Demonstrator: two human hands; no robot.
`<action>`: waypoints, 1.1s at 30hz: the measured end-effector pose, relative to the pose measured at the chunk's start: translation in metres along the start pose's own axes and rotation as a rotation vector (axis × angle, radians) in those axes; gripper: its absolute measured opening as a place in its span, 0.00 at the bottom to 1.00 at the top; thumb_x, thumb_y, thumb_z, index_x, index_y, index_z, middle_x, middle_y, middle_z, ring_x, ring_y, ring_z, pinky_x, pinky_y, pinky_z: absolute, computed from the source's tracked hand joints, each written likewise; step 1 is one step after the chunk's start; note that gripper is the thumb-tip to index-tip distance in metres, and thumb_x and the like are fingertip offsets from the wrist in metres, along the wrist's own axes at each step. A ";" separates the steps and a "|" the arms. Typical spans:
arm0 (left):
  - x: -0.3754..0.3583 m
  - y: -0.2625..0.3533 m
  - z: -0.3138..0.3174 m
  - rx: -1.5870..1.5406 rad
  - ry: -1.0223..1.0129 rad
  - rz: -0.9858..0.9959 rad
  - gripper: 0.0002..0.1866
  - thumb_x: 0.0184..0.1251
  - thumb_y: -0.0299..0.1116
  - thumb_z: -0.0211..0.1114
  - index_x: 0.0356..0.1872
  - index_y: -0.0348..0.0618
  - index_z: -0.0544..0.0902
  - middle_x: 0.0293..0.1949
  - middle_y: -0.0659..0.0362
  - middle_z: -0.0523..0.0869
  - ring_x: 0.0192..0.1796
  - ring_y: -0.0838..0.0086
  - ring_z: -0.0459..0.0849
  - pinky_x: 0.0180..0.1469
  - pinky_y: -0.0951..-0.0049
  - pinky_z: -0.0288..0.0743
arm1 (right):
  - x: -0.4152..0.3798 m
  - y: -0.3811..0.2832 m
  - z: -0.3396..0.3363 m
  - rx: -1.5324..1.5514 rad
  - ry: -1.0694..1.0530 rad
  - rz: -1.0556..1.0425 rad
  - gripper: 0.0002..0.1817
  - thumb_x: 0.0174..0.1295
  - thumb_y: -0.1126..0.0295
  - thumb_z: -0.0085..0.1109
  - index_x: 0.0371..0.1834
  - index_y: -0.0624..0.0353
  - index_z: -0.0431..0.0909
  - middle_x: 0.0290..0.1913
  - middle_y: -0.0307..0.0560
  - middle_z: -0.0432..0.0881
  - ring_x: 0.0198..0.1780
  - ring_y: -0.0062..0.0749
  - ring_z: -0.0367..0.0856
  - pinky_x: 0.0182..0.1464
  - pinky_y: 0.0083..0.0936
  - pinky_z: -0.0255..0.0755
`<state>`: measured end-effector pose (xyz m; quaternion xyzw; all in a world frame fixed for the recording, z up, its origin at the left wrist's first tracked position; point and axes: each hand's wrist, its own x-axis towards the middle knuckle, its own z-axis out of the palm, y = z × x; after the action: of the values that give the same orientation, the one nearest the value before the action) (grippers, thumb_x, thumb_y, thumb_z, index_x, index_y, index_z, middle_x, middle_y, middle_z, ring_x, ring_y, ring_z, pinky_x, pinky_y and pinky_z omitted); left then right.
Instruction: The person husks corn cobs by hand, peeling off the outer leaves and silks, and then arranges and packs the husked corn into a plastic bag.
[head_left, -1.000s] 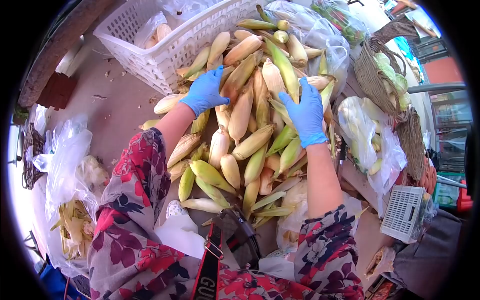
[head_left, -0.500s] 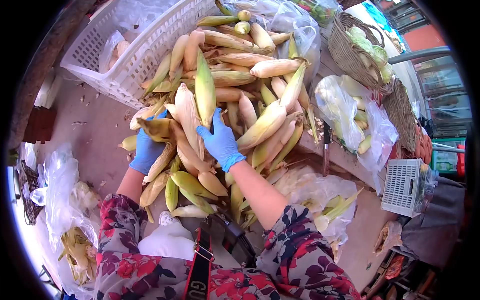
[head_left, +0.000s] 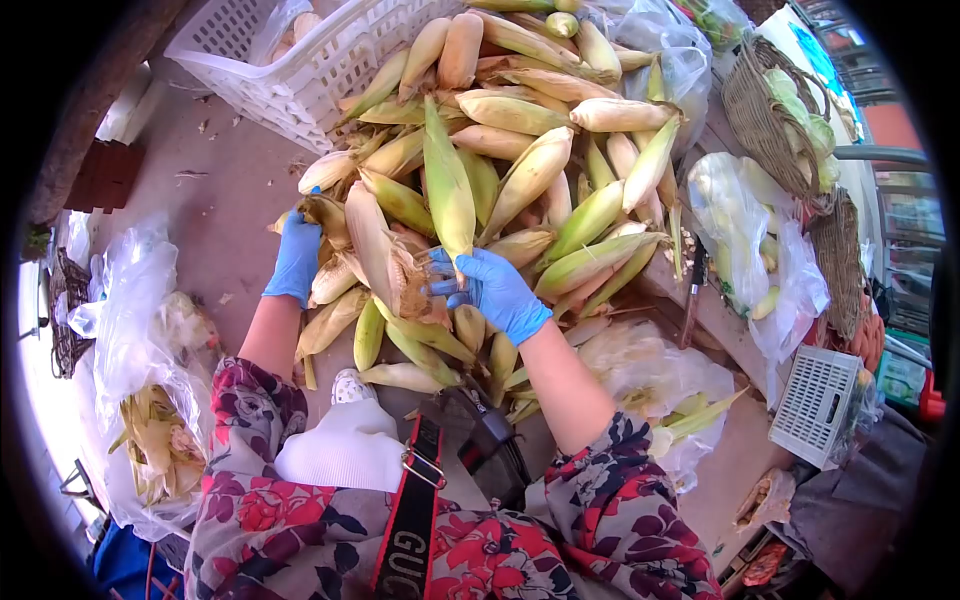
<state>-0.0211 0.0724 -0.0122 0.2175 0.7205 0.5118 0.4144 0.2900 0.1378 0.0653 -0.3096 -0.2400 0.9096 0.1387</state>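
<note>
Both my hands wear blue gloves over a large heap of unhusked corn. My left hand (head_left: 297,258) is closed around a brownish-husked ear of corn (head_left: 327,216) at the heap's left side. At the middle, my right hand (head_left: 502,290) has its thumb and fingers round the lower end of a green ear of corn (head_left: 447,190), whose narrow tip points away from me. Between the hands, a pale pinkish ear (head_left: 371,240) lies tilted, its brown silk (head_left: 412,283) close to my right fingertips. More ears lie beneath and beyond.
A white plastic crate (head_left: 270,95) stands behind the heap. To the right are a knife (head_left: 692,305), a bag of vegetables (head_left: 735,225), a wicker basket (head_left: 765,115) with cabbages and a grey crate (head_left: 817,390). Plastic bags with husks (head_left: 160,440) lie at left.
The heap appears farther right and higher in view. My right hand has shifted its hold at the green ear's lower end, and the pale ear has tipped, showing its silk.
</note>
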 end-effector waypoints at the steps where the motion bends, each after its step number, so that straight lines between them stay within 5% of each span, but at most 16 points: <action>1: -0.005 0.027 0.012 0.024 0.093 -0.104 0.23 0.62 0.18 0.46 0.60 0.41 0.70 0.49 0.53 0.80 0.45 0.69 0.80 0.52 0.73 0.74 | -0.009 0.000 -0.007 -0.014 -0.019 -0.014 0.23 0.64 0.65 0.52 0.58 0.68 0.68 0.40 0.44 0.79 0.32 0.29 0.79 0.32 0.21 0.73; 2: -0.011 0.045 0.026 -0.077 0.081 0.031 0.23 0.60 0.19 0.44 0.58 0.38 0.72 0.48 0.50 0.80 0.44 0.68 0.80 0.50 0.72 0.73 | -0.016 0.001 -0.015 -0.032 -0.044 -0.033 0.23 0.64 0.64 0.52 0.59 0.68 0.67 0.39 0.44 0.79 0.31 0.29 0.78 0.31 0.20 0.72; 5: 0.015 0.069 0.043 0.326 0.182 0.193 0.22 0.58 0.21 0.48 0.55 0.36 0.74 0.46 0.48 0.80 0.45 0.66 0.79 0.49 0.70 0.72 | -0.043 -0.021 -0.010 -0.105 -0.115 -0.110 0.23 0.66 0.64 0.52 0.59 0.68 0.67 0.35 0.41 0.77 0.29 0.23 0.75 0.31 0.16 0.68; 7: 0.020 0.093 0.075 0.283 0.210 0.724 0.20 0.58 0.24 0.55 0.54 0.35 0.75 0.49 0.50 0.79 0.49 0.68 0.79 0.51 0.70 0.70 | -0.061 -0.041 -0.003 -0.206 -0.123 -0.144 0.22 0.66 0.65 0.51 0.59 0.68 0.67 0.34 0.40 0.76 0.29 0.21 0.73 0.32 0.15 0.68; 9: -0.023 0.165 0.119 0.187 0.000 0.942 0.18 0.66 0.28 0.57 0.55 0.33 0.74 0.50 0.53 0.78 0.54 0.75 0.75 0.58 0.76 0.66 | -0.080 -0.060 0.006 -0.290 -0.129 -0.169 0.22 0.66 0.65 0.51 0.59 0.68 0.67 0.34 0.39 0.76 0.29 0.21 0.73 0.32 0.16 0.68; 10: -0.048 0.201 0.139 -0.114 -0.286 0.730 0.19 0.70 0.34 0.56 0.57 0.33 0.73 0.52 0.57 0.78 0.54 0.76 0.74 0.58 0.77 0.66 | -0.087 -0.070 0.010 -0.337 -0.138 -0.191 0.22 0.66 0.65 0.51 0.59 0.68 0.67 0.34 0.39 0.75 0.29 0.21 0.72 0.32 0.16 0.68; 12: -0.068 0.250 0.169 -0.435 -0.542 0.458 0.25 0.72 0.47 0.50 0.59 0.35 0.70 0.50 0.57 0.79 0.52 0.74 0.77 0.56 0.74 0.70 | -0.111 -0.084 0.019 -0.326 -0.150 -0.164 0.23 0.65 0.64 0.53 0.59 0.66 0.68 0.34 0.39 0.75 0.29 0.21 0.72 0.33 0.17 0.69; 16: -0.102 0.316 0.230 -0.837 -0.853 0.257 0.24 0.74 0.43 0.46 0.61 0.33 0.66 0.52 0.52 0.78 0.53 0.63 0.78 0.62 0.65 0.69 | -0.139 -0.106 0.014 -0.429 -0.097 -0.326 0.22 0.66 0.61 0.52 0.59 0.63 0.69 0.35 0.40 0.77 0.31 0.24 0.78 0.35 0.19 0.71; 19: -0.149 0.330 0.271 -0.996 -1.020 0.234 0.21 0.73 0.39 0.48 0.58 0.34 0.69 0.53 0.53 0.77 0.52 0.65 0.78 0.60 0.67 0.70 | -0.160 -0.105 0.007 -0.316 0.094 -0.637 0.19 0.64 0.54 0.56 0.43 0.60 0.74 0.27 0.38 0.75 0.24 0.21 0.74 0.27 0.18 0.68; 21: -0.166 0.331 0.293 -0.789 -0.984 0.338 0.21 0.73 0.37 0.47 0.60 0.33 0.67 0.57 0.50 0.75 0.58 0.63 0.76 0.64 0.64 0.67 | -0.170 -0.105 0.000 -0.300 0.361 -0.684 0.18 0.61 0.53 0.59 0.37 0.57 0.72 0.24 0.35 0.73 0.21 0.19 0.71 0.23 0.17 0.64; 26: -0.188 0.324 0.305 -0.657 -0.964 0.338 0.17 0.68 0.29 0.48 0.55 0.31 0.71 0.51 0.50 0.79 0.52 0.62 0.80 0.59 0.64 0.72 | -0.197 -0.101 -0.032 -0.517 0.646 -0.876 0.21 0.58 0.57 0.64 0.42 0.63 0.74 0.29 0.37 0.77 0.28 0.16 0.71 0.29 0.18 0.67; 29: -0.195 0.323 0.294 -0.407 -0.981 0.410 0.16 0.67 0.28 0.48 0.53 0.31 0.74 0.48 0.51 0.81 0.50 0.63 0.81 0.57 0.66 0.73 | -0.208 -0.095 -0.049 -0.663 0.701 -0.964 0.22 0.58 0.58 0.64 0.45 0.65 0.74 0.35 0.41 0.80 0.34 0.22 0.75 0.37 0.23 0.71; 33: -0.204 0.317 0.292 -0.499 -0.932 0.277 0.17 0.65 0.25 0.48 0.52 0.28 0.75 0.48 0.48 0.81 0.51 0.63 0.82 0.58 0.66 0.73 | -0.217 -0.091 -0.045 -0.780 0.781 -1.092 0.24 0.55 0.58 0.66 0.46 0.65 0.73 0.38 0.48 0.81 0.37 0.26 0.77 0.41 0.26 0.72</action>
<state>0.2979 0.2055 0.3165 0.4091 0.2822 0.5663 0.6575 0.4946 0.1437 0.1895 -0.4719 -0.5951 0.3871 0.5228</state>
